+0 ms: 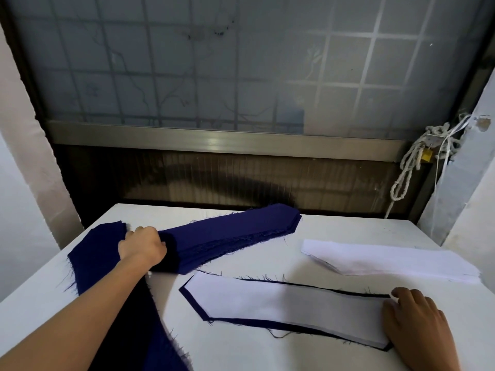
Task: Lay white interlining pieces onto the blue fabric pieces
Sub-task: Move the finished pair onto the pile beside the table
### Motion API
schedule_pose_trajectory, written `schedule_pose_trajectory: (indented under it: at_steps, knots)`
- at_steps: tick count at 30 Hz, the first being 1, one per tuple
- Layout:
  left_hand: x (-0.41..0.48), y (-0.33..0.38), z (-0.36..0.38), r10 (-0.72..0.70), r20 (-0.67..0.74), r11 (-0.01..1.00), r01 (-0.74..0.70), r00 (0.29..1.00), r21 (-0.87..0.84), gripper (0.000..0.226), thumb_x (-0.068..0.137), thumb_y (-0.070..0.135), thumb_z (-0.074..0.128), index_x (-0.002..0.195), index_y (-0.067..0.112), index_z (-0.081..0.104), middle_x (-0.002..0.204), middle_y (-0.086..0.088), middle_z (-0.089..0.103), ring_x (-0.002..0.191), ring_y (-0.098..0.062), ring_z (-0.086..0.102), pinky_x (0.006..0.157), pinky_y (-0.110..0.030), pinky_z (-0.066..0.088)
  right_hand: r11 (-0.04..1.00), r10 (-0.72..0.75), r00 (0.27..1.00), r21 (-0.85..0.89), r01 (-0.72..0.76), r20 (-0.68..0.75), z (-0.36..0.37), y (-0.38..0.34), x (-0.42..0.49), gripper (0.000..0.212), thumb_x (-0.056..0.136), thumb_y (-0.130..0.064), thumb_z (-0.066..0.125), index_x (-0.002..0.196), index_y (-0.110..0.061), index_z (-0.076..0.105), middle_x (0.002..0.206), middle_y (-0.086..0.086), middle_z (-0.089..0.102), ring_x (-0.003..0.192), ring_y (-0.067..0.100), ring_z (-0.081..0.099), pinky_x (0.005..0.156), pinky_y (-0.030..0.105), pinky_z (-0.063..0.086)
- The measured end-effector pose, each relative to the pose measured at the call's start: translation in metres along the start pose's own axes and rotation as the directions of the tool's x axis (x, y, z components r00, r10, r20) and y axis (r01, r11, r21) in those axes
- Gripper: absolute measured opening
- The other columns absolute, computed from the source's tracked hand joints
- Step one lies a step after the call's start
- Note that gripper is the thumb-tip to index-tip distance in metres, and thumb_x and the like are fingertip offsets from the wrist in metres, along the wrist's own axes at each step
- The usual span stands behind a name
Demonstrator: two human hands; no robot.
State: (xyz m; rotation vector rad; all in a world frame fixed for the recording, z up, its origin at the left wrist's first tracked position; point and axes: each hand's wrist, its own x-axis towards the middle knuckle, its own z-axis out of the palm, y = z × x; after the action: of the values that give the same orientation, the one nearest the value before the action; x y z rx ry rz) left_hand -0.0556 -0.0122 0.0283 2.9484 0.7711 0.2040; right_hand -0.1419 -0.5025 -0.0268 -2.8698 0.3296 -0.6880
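The counter carries everything, and I place the rest from the blue stack, the pile of cut blue fabric pieces lying slantwise across the far side. Behind that stack stands a frosted window.

From the stack's left end a loose blue piece trails off towards me, passing under my left forearm. I judge it is being drawn off the pile as the next base to cover.

To the right of the blue stack and a little nearer me, well apart from it, lies the white stack of interlining, within reach of my right side.

Directly on my side of the blue stack one pair is already laid. A white interlining piece sits flat on a blue piece, whose edge shows as a thin dark border all round, so the white looks centred.

My left grip is clenched on blue cloth at the stack's left end. I cannot tell if it holds one layer or several.

My right grip is released, fingers resting on the right end of the laid white piece, probably to keep it from sliding.

Frayed threads stray from the blue edges.
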Motion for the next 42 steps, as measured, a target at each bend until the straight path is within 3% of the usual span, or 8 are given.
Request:
schedule_pose_trajectory:
  at_steps: [5, 12, 16, 20, 29, 33, 37, 42]
  knots:
    - [-0.003, 0.002, -0.004, -0.005, 0.048, 0.998, 0.007, 0.999, -0.054, 0.017, 0.097, 0.026, 0.055, 0.106, 0.014, 0.064, 0.095, -0.006, 0.064, 0.096, -0.026, 0.057, 0.075, -0.033, 0.046, 0.999, 0.036, 0.999, 0.019, -0.036, 0.029, 0.000, 0.000, 0.001, 0.025, 0.070, -0.003, 0.077, 0.093, -0.001, 0.068, 0.089, 0.022, 0.063, 0.085, 0.045, 0.059, 0.071, 0.048, 0.046]
    - [-0.006, 0.006, 0.002, 0.197, 0.074, 0.965, -0.206, 0.978, 0.160, 0.026, 0.092, 0.032, 0.053, 0.110, 0.021, 0.069, 0.133, -0.005, 0.049, 0.127, -0.028, 0.038, 0.103, -0.037, 0.035, 0.998, 0.050, 0.997, 0.026, -0.052, 0.054, -0.001, -0.002, 0.002, 0.024, 0.069, -0.003, 0.078, 0.091, -0.001, 0.068, 0.088, 0.023, 0.063, 0.085, 0.045, 0.059, 0.071, 0.049, 0.047]
    - [0.001, -0.004, 0.005, 0.298, 0.070, 0.954, -0.294, 0.952, -0.062, 0.016, 0.090, 0.029, 0.060, 0.091, 0.032, 0.075, 0.143, 0.002, 0.045, 0.138, -0.023, 0.032, 0.115, -0.042, 0.025, 0.999, 0.046, 0.998, 0.024, -0.047, 0.051, -0.001, -0.002, 0.002, 0.024, 0.068, -0.001, 0.078, 0.089, 0.000, 0.068, 0.087, 0.024, 0.063, 0.083, 0.046, 0.058, 0.069, 0.049, 0.048]
    - [0.001, -0.007, -0.002, 0.277, 0.038, 0.939, -0.262, 0.960, -0.223, 0.011, 0.082, 0.028, 0.069, 0.074, 0.034, 0.074, 0.109, 0.010, 0.065, 0.113, -0.019, 0.056, 0.104, -0.041, 0.039, 0.998, 0.052, 0.998, 0.028, -0.053, 0.039, 0.000, -0.002, 0.002, 0.024, 0.066, 0.000, 0.079, 0.088, 0.000, 0.068, 0.085, 0.023, 0.063, 0.081, 0.045, 0.058, 0.068, 0.048, 0.048]
    - [-0.013, 0.008, -0.004, -0.045, -0.211, 0.634, -0.135, 0.976, -0.761, 0.069, 0.085, 0.010, 0.077, 0.144, 0.014, 0.040, 0.099, 0.004, 0.054, 0.091, -0.017, 0.054, 0.091, -0.038, 0.049, 1.000, -0.028, 0.986, -0.005, 0.028, -0.164, -0.004, -0.008, -0.001, 0.030, 0.059, -0.001, 0.082, 0.086, 0.003, 0.069, 0.081, 0.024, 0.063, 0.073, 0.046, 0.062, 0.068, 0.052, 0.047]
    - [-0.043, 0.027, -0.015, 0.064, -0.249, 0.580, -0.239, 0.966, -0.779, 0.022, 0.081, 0.016, 0.081, 0.097, 0.024, 0.069, 0.085, 0.013, 0.064, 0.077, -0.007, 0.061, 0.079, -0.029, 0.055, 0.989, -0.147, 0.952, -0.034, 0.143, -0.268, -0.008, -0.019, -0.007, 0.048, 0.076, -0.034, 0.040, 0.091, -0.001, 0.072, 0.089, 0.021, 0.067, 0.078, 0.043, 0.064, 0.075, 0.050, 0.043]
    - [-0.092, 0.053, -0.017, 0.427, -0.372, 0.520, -0.560, 0.824, -0.645, 0.010, 0.088, 0.022, 0.075, 0.079, 0.025, 0.073, 0.079, 0.011, 0.062, 0.075, -0.002, 0.061, 0.071, -0.024, 0.050, 0.935, -0.339, 0.905, 0.011, 0.354, -0.257, -0.007, -0.063, -0.012, 0.046, 0.079, -0.034, 0.046, 0.102, -0.003, 0.071, 0.101, 0.017, 0.067, 0.086, 0.040, 0.066, 0.075, 0.048, 0.050]
    - [-0.153, 0.078, -0.011, 0.838, -0.395, 0.269, -0.915, 0.377, -0.301, 0.019, 0.090, 0.026, 0.063, 0.105, 0.024, 0.073, 0.096, 0.010, 0.066, 0.085, -0.012, 0.061, 0.078, -0.027, 0.051, 0.781, -0.586, 0.806, 0.207, 0.590, -0.084, -0.008, -0.127, -0.015, 0.069, 0.069, -0.029, 0.081, 0.132, -0.019, 0.056, 0.139, -0.004, 0.053, 0.130, 0.017, 0.048, 0.107, 0.037, 0.036]
